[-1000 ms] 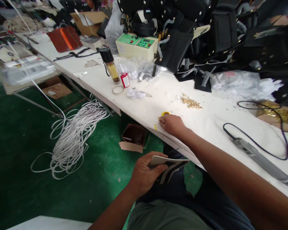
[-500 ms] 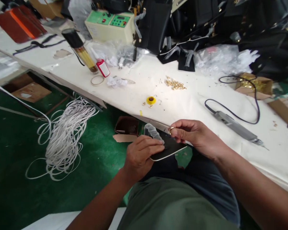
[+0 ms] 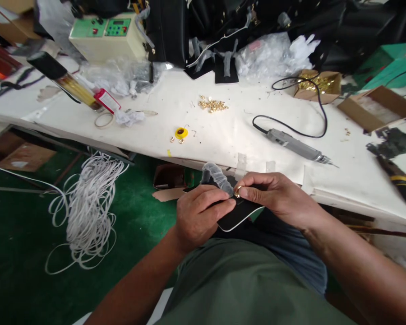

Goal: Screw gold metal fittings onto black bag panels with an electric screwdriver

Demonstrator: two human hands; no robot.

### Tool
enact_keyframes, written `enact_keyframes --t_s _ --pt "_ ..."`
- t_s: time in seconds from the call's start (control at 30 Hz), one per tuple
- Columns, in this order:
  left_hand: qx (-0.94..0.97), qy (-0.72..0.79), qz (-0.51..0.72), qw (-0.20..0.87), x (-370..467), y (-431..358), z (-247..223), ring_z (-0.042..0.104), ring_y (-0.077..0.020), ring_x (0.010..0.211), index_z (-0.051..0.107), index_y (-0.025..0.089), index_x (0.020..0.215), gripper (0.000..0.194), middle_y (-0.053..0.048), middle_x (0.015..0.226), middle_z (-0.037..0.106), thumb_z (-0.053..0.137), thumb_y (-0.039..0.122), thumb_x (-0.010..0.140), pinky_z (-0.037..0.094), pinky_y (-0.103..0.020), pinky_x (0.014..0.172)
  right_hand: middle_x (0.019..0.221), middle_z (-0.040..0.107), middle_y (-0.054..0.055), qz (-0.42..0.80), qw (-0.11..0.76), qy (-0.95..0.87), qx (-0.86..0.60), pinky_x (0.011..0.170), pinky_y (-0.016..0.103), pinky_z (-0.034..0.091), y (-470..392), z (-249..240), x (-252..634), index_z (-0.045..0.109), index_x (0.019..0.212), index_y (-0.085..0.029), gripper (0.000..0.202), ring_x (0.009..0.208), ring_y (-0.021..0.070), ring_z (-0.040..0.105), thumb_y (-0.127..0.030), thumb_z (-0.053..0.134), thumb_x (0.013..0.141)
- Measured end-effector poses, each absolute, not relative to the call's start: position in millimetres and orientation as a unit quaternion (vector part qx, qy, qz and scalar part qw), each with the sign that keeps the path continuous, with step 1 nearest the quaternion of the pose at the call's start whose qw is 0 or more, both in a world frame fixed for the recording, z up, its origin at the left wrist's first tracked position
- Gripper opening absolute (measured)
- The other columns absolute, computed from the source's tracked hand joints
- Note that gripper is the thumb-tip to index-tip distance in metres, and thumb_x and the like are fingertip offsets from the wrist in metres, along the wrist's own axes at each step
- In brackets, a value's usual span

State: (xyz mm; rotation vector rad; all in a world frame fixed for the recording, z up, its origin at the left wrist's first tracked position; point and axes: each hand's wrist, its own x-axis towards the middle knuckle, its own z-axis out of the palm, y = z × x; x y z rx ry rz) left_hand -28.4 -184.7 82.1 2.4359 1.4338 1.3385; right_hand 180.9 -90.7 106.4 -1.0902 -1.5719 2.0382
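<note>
A black flat piece (image 3: 238,216) with a pale edge lies over my lap at the table's front edge. My left hand (image 3: 201,214) grips it, fingers bent over its top. Beside those fingers a handle wrapped in clear plastic (image 3: 218,176) arches up from the piece. My right hand (image 3: 269,194) pinches a small gold metal part (image 3: 237,192) between thumb and index finger, close to the handle's end and my left fingertips. Whether the gold part touches the handle is too small to tell.
On the white table (image 3: 223,140) are a pile of gold parts (image 3: 213,104), a yellow spool (image 3: 181,132), a grey electric screwdriver (image 3: 294,145) with a cable, a red bottle (image 3: 107,100) and pliers (image 3: 402,183). White cord (image 3: 88,207) lies coiled on the floor.
My right hand has brought the gold part down and left to the handle's end on the black piece. The view has turned right, showing more of the table's right side.
</note>
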Motion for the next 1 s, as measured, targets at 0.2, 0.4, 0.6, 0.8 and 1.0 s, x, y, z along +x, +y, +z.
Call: enact_keyframes --t_s 0.2,0.4,0.6,0.8,1.0 --pt "0.796 0.442 0.414 -0.003 -10.5 -182.3 90.1 0.074 -0.0159 0.091 0.075 0.022 0.103 0.013 -0.003 0.094 0.077 0.068 0.014 0.095 0.062 -0.027 0.083 0.086 0.073 0.005 0.7 0.193 -0.576 -0.375 0.072 0.03 0.051 -95.5 102.4 195.8 0.08 0.091 -0.017 0.044 0.079 0.0185 0.062 -0.06 0.08 0.084" --pt "0.807 0.428 0.408 -0.006 -4.1 -183.4 90.8 0.073 -0.0159 0.091 0.074 0.02 0.104 0.015 -0.004 0.094 0.076 0.067 0.01 0.095 0.062 -0.028 0.082 0.089 0.074 0.004 0.68 0.203 -0.603 -0.365 0.079 0.031 0.052 -97.2 102.7 209.1 0.081 0.091 -0.018 0.041 0.084 0.0199 0.065 -0.059 0.078 0.086" --pt "0.807 0.43 0.404 -0.014 -2.1 -187.0 92.4 0.074 -0.0169 0.093 0.075 0.021 0.104 0.016 -0.004 0.095 0.077 0.068 0.01 0.095 0.062 -0.029 0.083 0.094 0.075 0.004 0.643 0.206 -0.652 -0.346 0.082 0.032 0.053 -99.6 102.5 213.6 0.081 0.094 -0.02 0.036 0.088 0.0212 0.067 -0.055 0.074 0.092" --pt "0.807 0.434 0.4 -0.011 -0.2 -190.0 89.4 0.074 -0.017 0.091 0.075 0.02 0.104 0.015 -0.004 0.095 0.077 0.068 0.011 0.095 0.062 -0.029 0.083 0.091 0.075 0.003 0.668 0.187 -0.623 -0.361 0.083 0.031 0.052 -106.7 99.8 212.2 0.08 0.093 -0.02 0.029 0.088 0.02 0.067 -0.049 0.076 0.091" --pt "0.795 0.436 0.422 -0.005 -0.9 -189.1 82.7 0.073 -0.0175 0.095 0.075 0.019 0.105 0.019 -0.005 0.098 0.076 0.066 0.007 0.094 0.063 -0.03 0.084 0.087 0.064 -0.001 0.678 0.237 -0.574 -0.394 0.067 0.027 0.046 -108.1 92.4 207.4 0.068 0.109 -0.021 0.035 0.075 0.0142 0.055 -0.041 0.083 0.084"
